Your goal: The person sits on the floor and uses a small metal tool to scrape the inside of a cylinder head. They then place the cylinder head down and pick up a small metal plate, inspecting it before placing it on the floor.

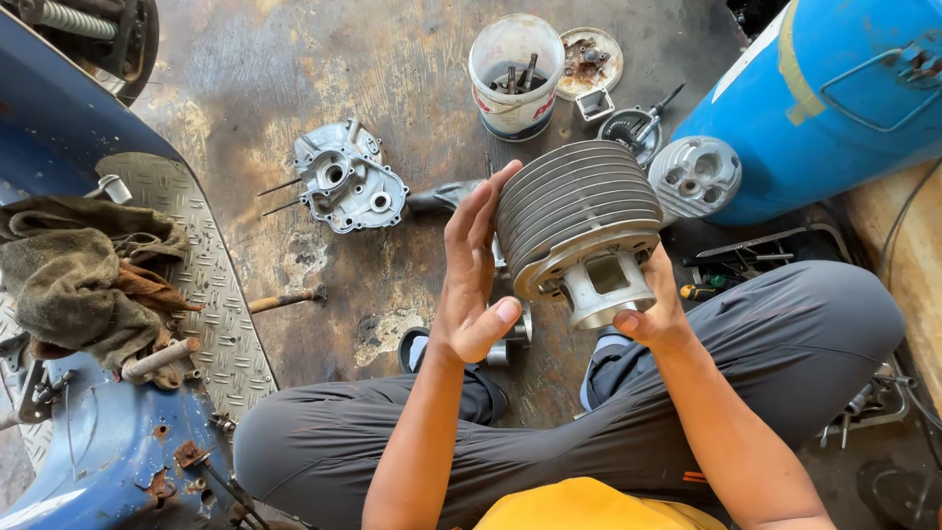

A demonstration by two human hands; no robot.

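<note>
We hold the grey finned metal engine cylinder point(581, 231) at centre, lifted free above the floor: right hand point(655, 312) grips its skirt from five o'clock, left hand point(474, 273) lies open-fingered at nine o'clock. The silver crankcase cover point(348, 182) lies detached at ten o'clock.

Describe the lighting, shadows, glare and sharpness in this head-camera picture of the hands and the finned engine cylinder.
Head view: bright daylight, even on the finned cylinder, with mild sheen on its fins; left hand and right hand are sharp, no motion blur; soft shadow falls on the stained floor under the legs; the blue drum bows near the edge, suggesting wide-angle distortion; the white bucket is slightly overexposed.
</note>
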